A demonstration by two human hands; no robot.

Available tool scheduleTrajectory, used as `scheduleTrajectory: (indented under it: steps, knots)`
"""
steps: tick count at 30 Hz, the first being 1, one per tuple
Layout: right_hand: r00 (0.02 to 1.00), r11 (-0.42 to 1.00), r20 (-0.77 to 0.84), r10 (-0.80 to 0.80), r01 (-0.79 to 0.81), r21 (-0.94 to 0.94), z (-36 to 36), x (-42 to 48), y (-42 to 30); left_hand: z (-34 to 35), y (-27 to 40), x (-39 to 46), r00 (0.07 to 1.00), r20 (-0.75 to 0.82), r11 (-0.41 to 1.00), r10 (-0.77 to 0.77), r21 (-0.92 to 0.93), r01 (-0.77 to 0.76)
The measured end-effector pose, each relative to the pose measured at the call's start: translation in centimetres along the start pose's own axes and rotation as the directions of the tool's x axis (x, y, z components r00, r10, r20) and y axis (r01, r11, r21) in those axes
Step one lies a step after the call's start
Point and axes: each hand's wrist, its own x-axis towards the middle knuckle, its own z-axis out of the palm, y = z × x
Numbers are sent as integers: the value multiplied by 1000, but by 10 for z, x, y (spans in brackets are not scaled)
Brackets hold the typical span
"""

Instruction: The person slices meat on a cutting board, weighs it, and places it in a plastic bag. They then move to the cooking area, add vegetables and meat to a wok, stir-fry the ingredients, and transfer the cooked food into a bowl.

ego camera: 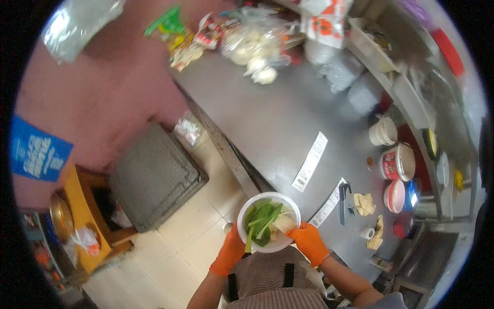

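Note:
A round white plastic bowl (pixel 244 208) is held close to my apron, beside the near end of the steel counter. Green leafy vegetables (pixel 265 220) lie in it, with a pale bundle that looks like enoki mushrooms (pixel 283 222) on the right. My left hand (pixel 230 249), in an orange glove, grips the bowl's left side; its fingers are partly hidden under the rim. My right hand (pixel 310 242), gloved the same way, is at the right rim, thumb and fingers over the edge by the pale bundle.
On the steel counter (pixel 247 119) lie two paper slips (pixel 310 162) and a black pen-like object (pixel 342 202). Tubs (pixel 397 162) and a pink bowl (pixel 394 196) line its right side. Bagged food (pixel 251 42) sits at the far end. A dark square-topped object (pixel 158 177) stands left on the floor.

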Motion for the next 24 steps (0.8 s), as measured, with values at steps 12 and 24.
scheduleTrajectory:
  steps: [12,24]
  knots:
    - [707,933,-614,-352,217,-286,-67,137,-67,21,116,-116,968,-182,560,-172,-827,-56]
    - [442,-21,84,-893,145,-989,-22,148,-7,81,-4,-389,290,-852,371,-435,-464,-805]
